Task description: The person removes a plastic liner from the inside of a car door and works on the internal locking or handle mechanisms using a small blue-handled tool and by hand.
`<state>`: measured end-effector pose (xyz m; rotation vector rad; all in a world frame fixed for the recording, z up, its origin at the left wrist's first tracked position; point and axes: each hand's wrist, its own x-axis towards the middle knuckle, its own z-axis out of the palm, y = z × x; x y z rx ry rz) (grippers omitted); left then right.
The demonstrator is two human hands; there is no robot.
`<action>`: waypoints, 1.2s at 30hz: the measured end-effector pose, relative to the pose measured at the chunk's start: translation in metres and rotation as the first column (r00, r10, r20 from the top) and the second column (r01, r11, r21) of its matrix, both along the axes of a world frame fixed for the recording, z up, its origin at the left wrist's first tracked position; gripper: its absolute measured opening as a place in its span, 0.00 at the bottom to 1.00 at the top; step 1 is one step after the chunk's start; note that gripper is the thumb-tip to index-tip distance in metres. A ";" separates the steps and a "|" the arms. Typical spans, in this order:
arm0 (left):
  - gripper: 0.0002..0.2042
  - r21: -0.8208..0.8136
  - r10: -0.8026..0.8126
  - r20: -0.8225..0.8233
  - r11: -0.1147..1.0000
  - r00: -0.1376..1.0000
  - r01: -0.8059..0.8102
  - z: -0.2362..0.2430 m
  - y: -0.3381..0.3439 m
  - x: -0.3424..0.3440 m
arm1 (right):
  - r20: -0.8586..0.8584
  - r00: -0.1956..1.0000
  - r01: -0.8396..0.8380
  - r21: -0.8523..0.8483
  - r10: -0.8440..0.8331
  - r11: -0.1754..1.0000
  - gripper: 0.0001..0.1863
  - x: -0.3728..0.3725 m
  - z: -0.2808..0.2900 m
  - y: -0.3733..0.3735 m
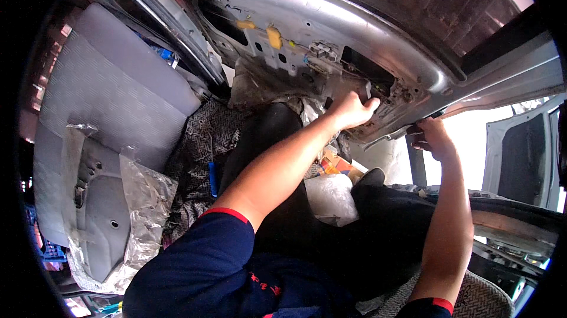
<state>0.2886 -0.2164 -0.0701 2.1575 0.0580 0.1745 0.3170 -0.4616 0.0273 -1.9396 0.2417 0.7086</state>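
Your left hand (353, 110) is up against the bare inner face of the car door (331, 28), fingers curled and pressed into the rim of a dark opening (363, 68) in the metal, so it is closed on that edge and not around any loose part. Your right hand (434, 139) sits a little lower and to the outside, at the end of the door, gripping its edge with the fingers folded over it; whether it also pinches a small fitting there is hard to tell, since the bright light behind washes out that corner. The door is stripped: its grey trim panel (103, 211) lies well behind your left elbow on a sheet of plastic film (147, 200), resting against the grey seat (112, 93). Above and to the inside of your left hand you can see yellow clips (273, 37) and a bundle of wires (313, 58) on the door skin. You appear to be in the middle of working inside the door shell, one hand reaching at the opening while the other steadies the door. The next move likely calls for a firm hold with the right hand and careful fingers on the left, because the cut metal edge beside them looks sharp and the wires run close by.
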 end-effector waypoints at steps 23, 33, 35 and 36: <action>0.22 0.236 0.010 -0.116 0.972 0.993 0.018 0.013 -0.030 -0.021 | -0.019 1.000 0.000 -0.125 -0.002 0.992 0.15 -0.002 -0.028 0.004; 0.28 0.472 -0.054 -0.276 0.862 0.960 0.184 0.045 -0.029 -0.014 | 0.175 0.810 -0.486 -0.333 0.560 0.808 0.12 0.034 -0.082 -0.055; 0.25 0.525 0.003 -0.193 0.845 0.981 0.101 0.020 -0.017 -0.010 | 0.032 0.867 -0.455 -0.353 0.497 0.817 0.11 0.020 -0.045 -0.014; 0.24 0.565 0.009 -0.126 0.822 0.992 0.064 0.017 -0.015 -0.010 | 0.012 0.890 -0.432 -0.294 0.455 0.853 0.12 0.011 -0.027 -0.004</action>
